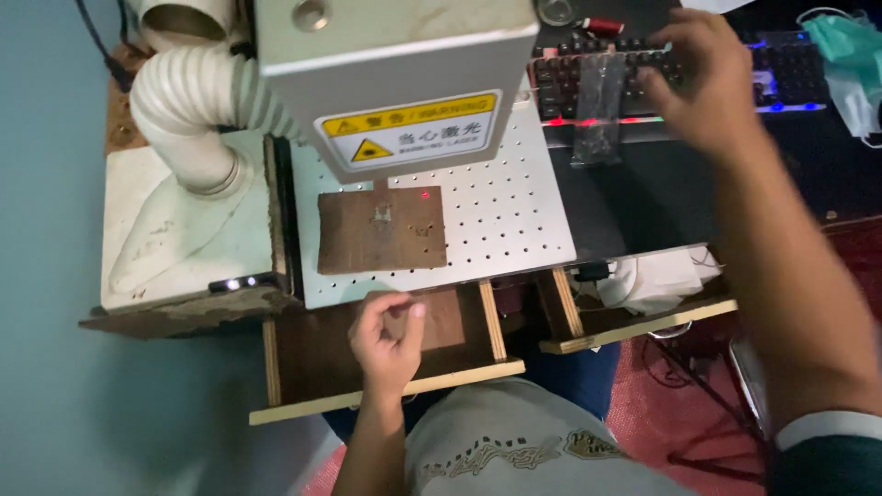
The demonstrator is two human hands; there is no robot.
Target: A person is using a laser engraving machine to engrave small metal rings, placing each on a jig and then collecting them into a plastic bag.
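One brown rectangular wooden plate point(381, 231) is seen lying on the white perforated metal bed point(514, 216), with one red light dot at its 1 o'clock corner. At its 6 o'clock, the left hand point(388, 338) is held loosely curled above one of two open wooden drawers point(303, 354), grasping nothing visible. At 2 o'clock, the right hand point(703, 78) is spread on one black backlit keyboard point(781, 69).

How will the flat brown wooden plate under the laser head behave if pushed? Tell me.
The flat brown wooden plate looks stiff and thin, so it would probably slide across the perforated metal bed without tipping or rolling. It seems light; a nudge might spoil its alignment.
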